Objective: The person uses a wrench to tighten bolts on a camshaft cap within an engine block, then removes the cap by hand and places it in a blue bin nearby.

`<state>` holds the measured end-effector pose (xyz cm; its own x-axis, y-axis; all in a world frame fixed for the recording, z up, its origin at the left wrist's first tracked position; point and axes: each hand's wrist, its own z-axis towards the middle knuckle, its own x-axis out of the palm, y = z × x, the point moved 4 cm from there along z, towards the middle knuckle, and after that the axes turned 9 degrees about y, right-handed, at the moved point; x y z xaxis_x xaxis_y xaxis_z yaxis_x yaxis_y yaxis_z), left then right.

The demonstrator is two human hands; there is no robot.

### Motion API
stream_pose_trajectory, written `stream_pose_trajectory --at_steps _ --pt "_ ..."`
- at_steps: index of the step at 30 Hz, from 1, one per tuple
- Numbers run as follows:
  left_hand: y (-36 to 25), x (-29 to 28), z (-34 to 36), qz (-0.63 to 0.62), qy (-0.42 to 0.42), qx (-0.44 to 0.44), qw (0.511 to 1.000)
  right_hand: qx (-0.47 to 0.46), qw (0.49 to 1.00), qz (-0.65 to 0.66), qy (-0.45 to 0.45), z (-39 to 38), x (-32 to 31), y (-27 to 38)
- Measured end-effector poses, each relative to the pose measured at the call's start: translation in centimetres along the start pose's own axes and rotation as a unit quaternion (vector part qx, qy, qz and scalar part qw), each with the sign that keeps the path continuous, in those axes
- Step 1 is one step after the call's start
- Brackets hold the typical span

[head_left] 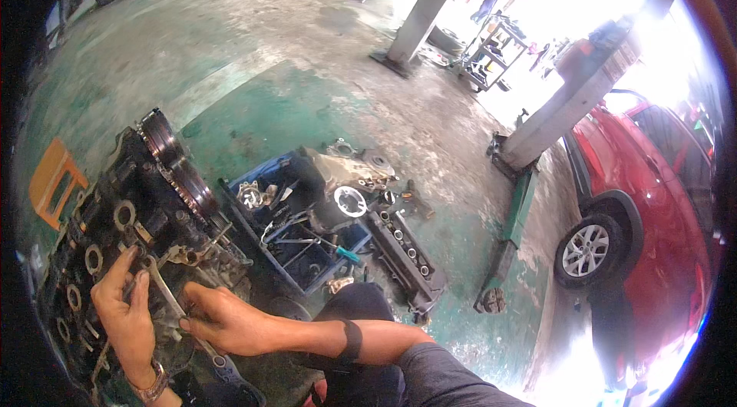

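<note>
A dark engine block (107, 207) with pulleys and round ports fills the lower left. My left hand (123, 307) is at its side, fingers curled by the upper end of a silver wrench (165, 284); what they hold, if anything, is unclear. My right hand (219, 322) grips that wrench lower along its length, its forearm reaching in from the lower right.
A blue bin (353, 234) with tools and parts, a metal housing (326, 169) and a long dark cover (403, 261) lie ahead. An orange stool (54, 177) stands left. Lift posts (541, 119), a tool cart (491, 54) and a red car (660, 238) are right.
</note>
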<state>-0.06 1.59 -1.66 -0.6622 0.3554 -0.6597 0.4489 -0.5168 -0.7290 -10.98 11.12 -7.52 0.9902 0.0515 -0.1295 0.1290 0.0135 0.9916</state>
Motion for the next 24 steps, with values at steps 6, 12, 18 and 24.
stream_pose_trajectory --at_steps 6,12,18,24 --pt "-0.4 -0.2 0.0 0.045 -0.048 0.049 0.997 -0.029 0.999 0.032 -0.014 -0.1 0.6 -0.2" --pt "0.6 -0.4 0.4 -0.017 -0.008 0.073 0.997 0.067 0.989 0.130 0.029 -0.2 1.3 -0.3" --pt "0.9 -0.6 0.3 -0.054 0.018 0.069 0.996 0.044 0.992 0.119 0.010 0.4 2.0 0.3" --pt "1.5 -0.4 0.4 -0.056 0.019 0.088 0.994 0.043 0.988 0.147 -0.002 0.6 2.4 0.5"
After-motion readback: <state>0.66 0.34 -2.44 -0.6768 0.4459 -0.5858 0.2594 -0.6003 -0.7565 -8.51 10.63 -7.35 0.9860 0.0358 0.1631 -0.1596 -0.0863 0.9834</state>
